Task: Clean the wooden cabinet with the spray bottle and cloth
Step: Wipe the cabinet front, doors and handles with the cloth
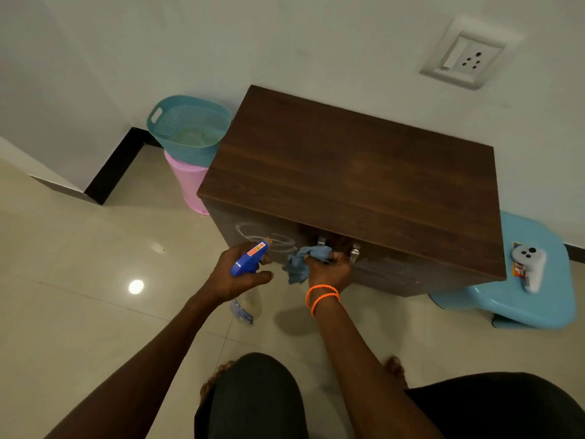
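Note:
The dark wooden cabinet (348, 172) stands against the wall, seen from above. Its front left door carries white looping marks. My left hand (235, 275) grips a spray bottle (248, 259) with a blue trigger head, its nozzle pointing at that door; the clear body hangs below my hand. My right hand (330, 269), with orange bands on the wrist, holds a crumpled blue cloth (302, 264) against the cabinet front, beside two metal door handles (354, 253).
A teal basket (190, 128) rests on a pink bin (190, 182) left of the cabinet. To the right, a light blue plastic stool (519, 299) bears a white controller (530, 264). A wall socket (468, 55) sits above. My knees and bare feet are on the tiled floor.

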